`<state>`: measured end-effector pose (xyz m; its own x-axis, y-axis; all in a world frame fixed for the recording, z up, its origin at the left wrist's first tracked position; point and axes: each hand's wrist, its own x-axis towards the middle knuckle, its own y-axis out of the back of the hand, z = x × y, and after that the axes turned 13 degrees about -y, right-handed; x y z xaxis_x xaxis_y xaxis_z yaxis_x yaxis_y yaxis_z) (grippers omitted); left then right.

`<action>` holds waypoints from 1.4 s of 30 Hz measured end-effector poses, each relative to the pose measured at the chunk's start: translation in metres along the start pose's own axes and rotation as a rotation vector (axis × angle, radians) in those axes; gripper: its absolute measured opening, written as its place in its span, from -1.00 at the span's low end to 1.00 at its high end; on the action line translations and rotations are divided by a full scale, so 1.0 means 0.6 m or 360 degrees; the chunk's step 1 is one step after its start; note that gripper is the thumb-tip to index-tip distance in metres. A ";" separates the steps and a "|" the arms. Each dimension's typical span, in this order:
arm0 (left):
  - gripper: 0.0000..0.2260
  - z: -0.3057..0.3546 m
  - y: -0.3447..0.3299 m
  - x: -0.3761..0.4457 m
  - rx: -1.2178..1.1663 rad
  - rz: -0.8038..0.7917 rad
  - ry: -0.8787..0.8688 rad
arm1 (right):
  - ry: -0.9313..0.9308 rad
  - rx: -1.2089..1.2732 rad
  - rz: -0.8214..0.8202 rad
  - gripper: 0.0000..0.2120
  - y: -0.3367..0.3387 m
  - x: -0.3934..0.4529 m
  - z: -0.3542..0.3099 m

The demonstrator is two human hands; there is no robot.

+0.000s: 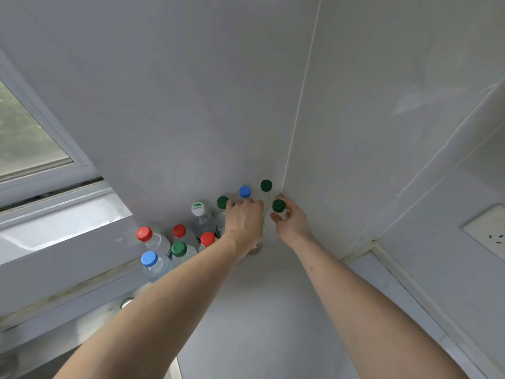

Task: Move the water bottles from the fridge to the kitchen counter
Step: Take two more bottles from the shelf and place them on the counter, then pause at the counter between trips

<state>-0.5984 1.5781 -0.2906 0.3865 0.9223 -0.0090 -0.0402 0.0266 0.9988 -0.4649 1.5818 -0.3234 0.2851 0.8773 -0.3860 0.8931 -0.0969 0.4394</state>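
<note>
One white cap [197, 209] carries a green logo, too blurred to read. The left hand [244, 218] grasps a blue-capped bottle [245, 192] in the counter [262, 310] corner; the right hand [291, 224] grips a green-capped bottle [278, 205]. More water bottles [175, 247] cluster near the window [30, 138].

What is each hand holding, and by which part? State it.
The right hand grips a green-capped bottle by its neck, just under the cap. The left hand has its fingers curled round the blue-capped bottle at its shoulder.
</note>
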 end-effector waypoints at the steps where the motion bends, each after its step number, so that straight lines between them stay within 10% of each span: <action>1: -0.74 0.000 -0.001 -0.002 -0.0003 -0.0003 0.0010 | -0.0004 0.0011 -0.0009 -0.71 -0.003 0.001 -0.003; 19: -0.45 -0.026 0.045 -0.121 -0.0391 0.0199 -0.0091 | 0.0087 -0.0073 -0.0099 -0.30 0.025 -0.086 0.020; 42: -0.68 0.107 0.113 -0.540 -0.0867 0.0000 -0.0598 | 0.0028 -0.0120 -0.0107 -0.51 0.188 -0.643 0.184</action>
<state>-0.6674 1.2564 -0.2169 0.6779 0.7274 0.1068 -0.4625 0.3090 0.8310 -0.4358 1.1807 -0.2145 0.2188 0.8890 -0.4023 0.8811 -0.0028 0.4730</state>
